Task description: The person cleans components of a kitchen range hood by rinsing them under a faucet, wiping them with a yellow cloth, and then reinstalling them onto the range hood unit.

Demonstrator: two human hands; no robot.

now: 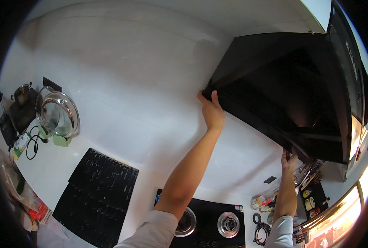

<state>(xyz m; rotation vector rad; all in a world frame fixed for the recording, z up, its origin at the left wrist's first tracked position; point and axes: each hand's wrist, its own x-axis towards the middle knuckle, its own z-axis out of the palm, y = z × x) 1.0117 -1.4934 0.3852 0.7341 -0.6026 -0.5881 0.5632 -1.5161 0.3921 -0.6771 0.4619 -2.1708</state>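
Note:
A black range hood [277, 71] hangs on the wall at the upper right, its dark underside exposed. Both arms reach up to the long black lower edge [252, 122] of the hood along the wall. My left hand [213, 113] grips the left end of that edge, thumb in front and fingers behind. Farther right, my right hand [288, 159] holds the same edge near its other end, fingers partly hidden. Whether this edge is a separate oil tray, I cannot tell. Slotted black panels [97, 198], overlapping, lie on the white counter at the lower left.
Below my arms is a black gas cooktop [205, 223] with burners, one partly covered by my left forearm. Glass lids [60, 114] lean at the left wall near a small pot [21, 94]. Bottles [258, 201] and a black condiment rack [314, 198] stand at right by a bright window.

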